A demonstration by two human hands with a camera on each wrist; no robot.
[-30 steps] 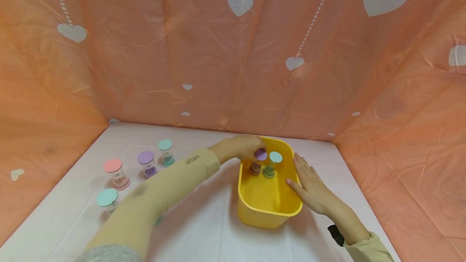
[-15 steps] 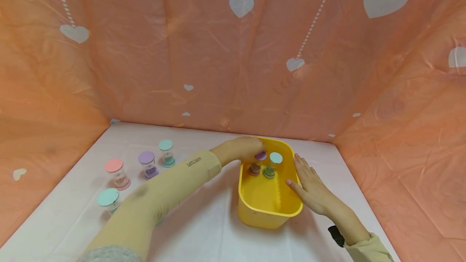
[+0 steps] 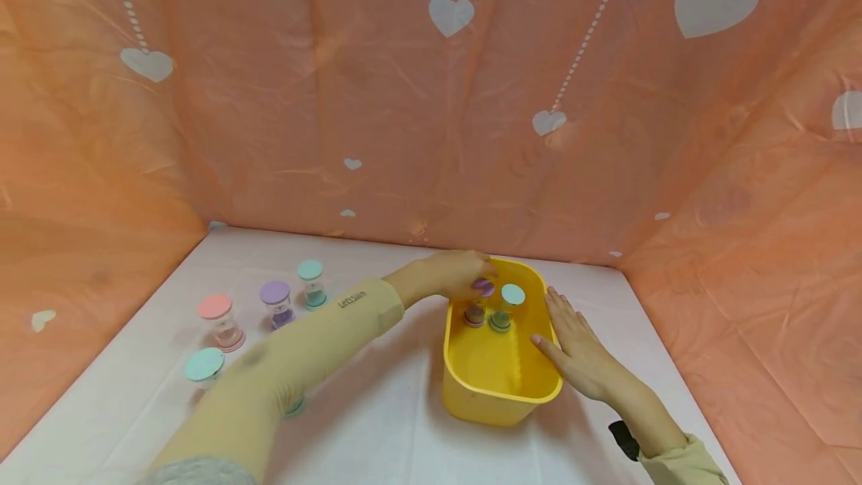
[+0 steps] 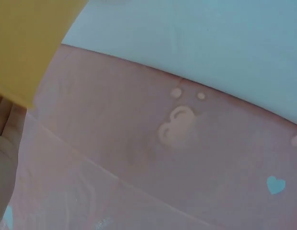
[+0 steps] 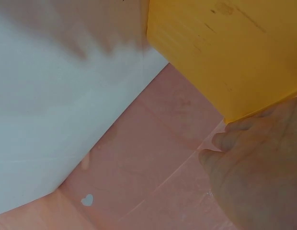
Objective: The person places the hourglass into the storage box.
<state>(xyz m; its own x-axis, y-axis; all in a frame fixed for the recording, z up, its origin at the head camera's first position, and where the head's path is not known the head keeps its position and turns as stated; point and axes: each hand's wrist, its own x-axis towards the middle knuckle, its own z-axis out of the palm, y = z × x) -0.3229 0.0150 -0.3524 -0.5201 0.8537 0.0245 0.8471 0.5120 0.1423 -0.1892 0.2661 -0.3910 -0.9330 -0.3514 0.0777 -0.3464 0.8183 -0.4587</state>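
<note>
My left hand [image 3: 461, 272] reaches over the far left rim of the yellow bin [image 3: 501, 394], its fingers bent around the purple top of an hourglass [image 3: 475, 311]. Part of that cap is hidden by the fingers. Right beside it, inside the bin, an hourglass with a pale teal top [image 3: 512, 295] stands upright. My right hand [image 3: 581, 350] lies flat along the bin's right side, fingers straight and the thumb over the rim. In the right wrist view, the right-hand fingers [image 5: 220, 141] are at the edge of the yellow bin wall [image 5: 234, 52].
On the left of the white table [image 3: 377, 432] stand several hourglasses: a pink one [image 3: 222, 324], a purple one [image 3: 277, 305], and teal ones at the back [image 3: 313, 287] and nearer front [image 3: 205, 365]. Another teal base [image 3: 295, 406] shows past the left sleeve. Orange cloth walls [image 3: 404, 133] surround the table.
My left hand has shifted slightly over the purple cap, covering more of it than a second ago, with its fingers spread a little. The right hand and bin keep their places.
</note>
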